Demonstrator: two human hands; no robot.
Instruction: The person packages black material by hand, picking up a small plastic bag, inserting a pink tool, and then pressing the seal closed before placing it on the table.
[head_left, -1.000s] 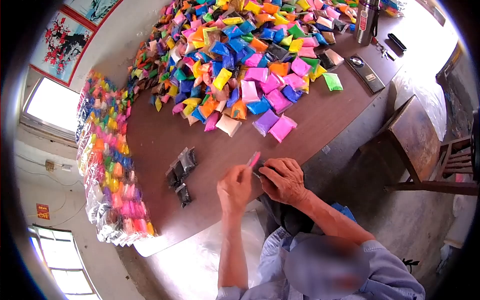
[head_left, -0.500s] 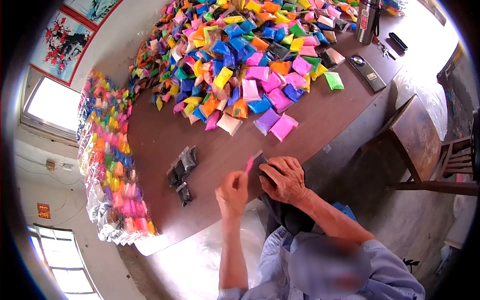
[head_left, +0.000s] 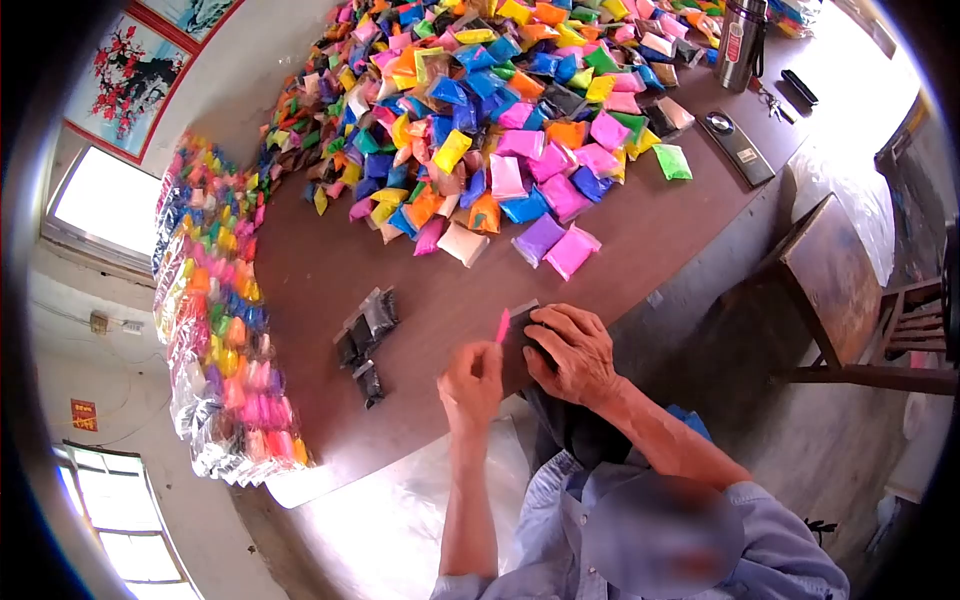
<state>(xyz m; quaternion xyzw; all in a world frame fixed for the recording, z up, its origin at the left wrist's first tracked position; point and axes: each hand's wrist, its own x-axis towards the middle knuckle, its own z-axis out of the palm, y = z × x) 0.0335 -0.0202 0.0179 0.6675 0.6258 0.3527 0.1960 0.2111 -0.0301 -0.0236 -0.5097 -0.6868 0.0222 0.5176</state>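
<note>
The black packet (head_left: 519, 329) lies at the near edge of the tabletop (head_left: 320, 275), right of the middle, and we see only its far left corner. The rest is covered by the right hand (head_left: 572, 352), whose fingers (head_left: 556, 322) are pressed together and curled down over it, holding it against the wood. We cannot tell where the thumb sits.

Just left of it, the left hand (head_left: 471, 384) is closed into a loose fist, with its fingers pinching the lower end of a pink strip (head_left: 503, 324). The strip stands nearly upright, its top beside the packet's corner. We cannot tell whether the two touch, nor what the strip is made of.

Further left on the bare wood lies a small heap of black packets (head_left: 365, 335), some glinting, their number hard to count. Beyond them, a pile of coloured packets (head_left: 500, 110) covers the far half of the tabletop and runs out of the picture at the top.

Along the left edge lie clear sacks (head_left: 215, 330) stuffed with more coloured packets, badly bent by the lens. At the far right stand a metal flask (head_left: 742, 40), cut off at the top, and a flat black device (head_left: 735, 150) whose markings are too small to read. A wooden bench (head_left: 830, 280) stands to the right of the table.
</note>
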